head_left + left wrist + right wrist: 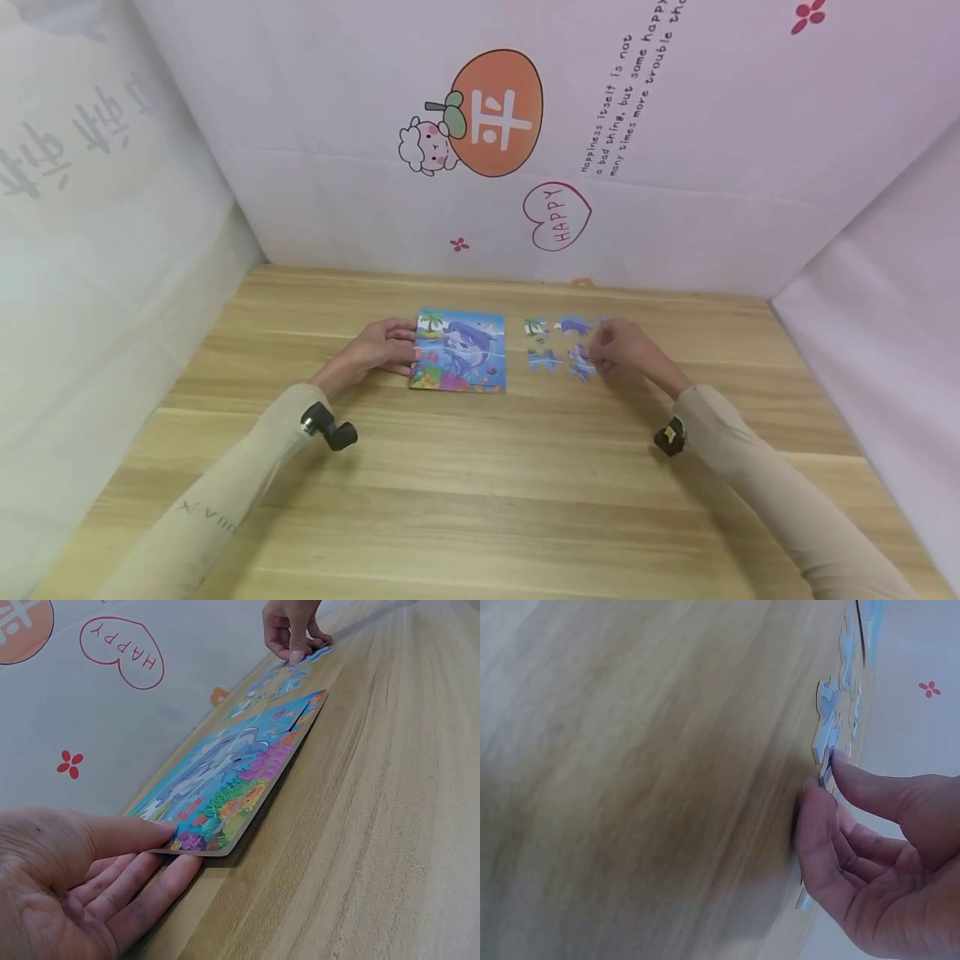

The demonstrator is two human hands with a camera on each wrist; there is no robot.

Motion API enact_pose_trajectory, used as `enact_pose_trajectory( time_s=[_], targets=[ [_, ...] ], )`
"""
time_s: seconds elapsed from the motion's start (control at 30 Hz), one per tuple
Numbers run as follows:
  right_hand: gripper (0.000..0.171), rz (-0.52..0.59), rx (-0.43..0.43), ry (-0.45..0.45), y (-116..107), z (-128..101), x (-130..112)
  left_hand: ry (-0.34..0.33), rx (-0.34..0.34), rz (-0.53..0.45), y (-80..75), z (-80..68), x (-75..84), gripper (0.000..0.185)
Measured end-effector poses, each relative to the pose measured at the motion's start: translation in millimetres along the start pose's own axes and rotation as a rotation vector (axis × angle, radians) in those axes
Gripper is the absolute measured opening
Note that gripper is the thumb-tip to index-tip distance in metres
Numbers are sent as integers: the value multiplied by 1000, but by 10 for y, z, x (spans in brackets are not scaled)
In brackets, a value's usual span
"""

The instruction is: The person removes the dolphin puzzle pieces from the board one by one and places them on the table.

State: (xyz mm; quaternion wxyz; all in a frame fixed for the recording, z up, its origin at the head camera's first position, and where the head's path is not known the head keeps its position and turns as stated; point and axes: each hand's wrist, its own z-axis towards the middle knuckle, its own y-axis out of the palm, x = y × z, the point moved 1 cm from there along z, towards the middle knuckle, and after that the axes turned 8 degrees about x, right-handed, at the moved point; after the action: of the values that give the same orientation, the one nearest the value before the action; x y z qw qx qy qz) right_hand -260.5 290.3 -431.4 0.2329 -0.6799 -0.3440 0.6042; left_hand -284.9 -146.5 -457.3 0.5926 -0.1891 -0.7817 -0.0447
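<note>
A square jigsaw picture board (468, 350) with dolphins, a palm tree and coral lies on the table. My left hand (386, 346) grips its left edge; in the left wrist view the thumb (139, 834) is on top and the fingers are at the underside. Right of the board are loose jigsaw pieces: a palm-tree piece (535, 326), a dolphin piece (574, 326) and a blue piece (543, 360). My right hand (624, 348) pinches another jigsaw piece (826, 766) between thumb and forefinger, beside the dolphin pieces. The hand partly hides that piece.
The wooden table (472, 492) ends at the back against a white printed cloth (337, 125). More white cloth hangs at the left and right sides. One more piece (603, 319) shows partly behind the right hand.
</note>
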Motion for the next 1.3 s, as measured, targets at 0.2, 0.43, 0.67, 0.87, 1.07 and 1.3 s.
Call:
enact_pose_trajectory(
  time_s=[0.2, 0.43, 0.67, 0.87, 1.07, 1.3],
  targets=[
    [24, -30, -9, -14, -4, 23, -9, -60, 41, 7, 7, 2, 80, 74],
    [25, -126, 23, -52, -6, 28, -84, -72, 51, 29, 33, 7, 135, 70],
    [22, -242, 105, -126, 84, 44, -284, -65, 30, 17, 34, -20, 146, 70],
    [15, -232, 93, -184, 251, 98, -479, -56, 19, -2, 13, -25, 116, 69],
    [10, -168, 30, -258, 460, 178, -721, -30, 20, -16, -4, -17, 48, 72],
    [29, -147, -9, -353, 658, 298, -1021, -3, 17, -6, 23, -7, 13, 77]
  ],
)
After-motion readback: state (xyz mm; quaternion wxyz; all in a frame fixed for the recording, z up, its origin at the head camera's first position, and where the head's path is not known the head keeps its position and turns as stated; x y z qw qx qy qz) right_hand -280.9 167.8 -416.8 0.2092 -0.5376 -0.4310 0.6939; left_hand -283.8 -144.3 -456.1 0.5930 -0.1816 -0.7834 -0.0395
